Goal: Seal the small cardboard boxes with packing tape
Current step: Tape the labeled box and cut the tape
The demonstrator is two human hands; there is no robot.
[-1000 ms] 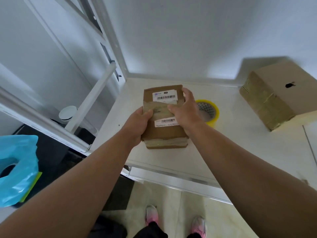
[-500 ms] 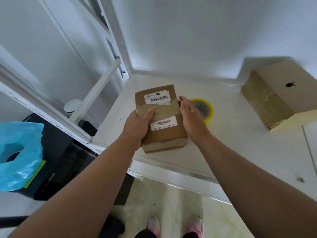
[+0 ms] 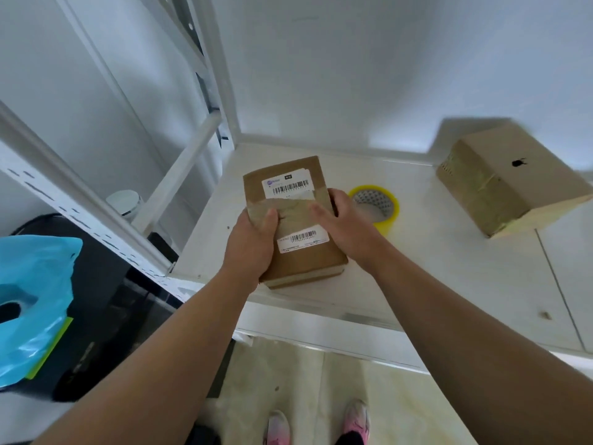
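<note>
Gripping small cardboard box (image 3: 293, 220) from both sides: left hand (image 3: 250, 248) curled round left edge, thumb on the tape strip; right hand (image 3: 345, 220) curled round right edge. Held low over white counter (image 3: 449, 268) nr front edge; can't tell if touching. Just behind right hand, yellow packing tape roll (image 3: 390, 216), lying flat. Far right, bigger taped cardboard box (image 3: 513, 184). Blue plastic bag (image 3: 35, 300) lower left.

Bright, soft-shadowed, edges warped, blurry
</note>
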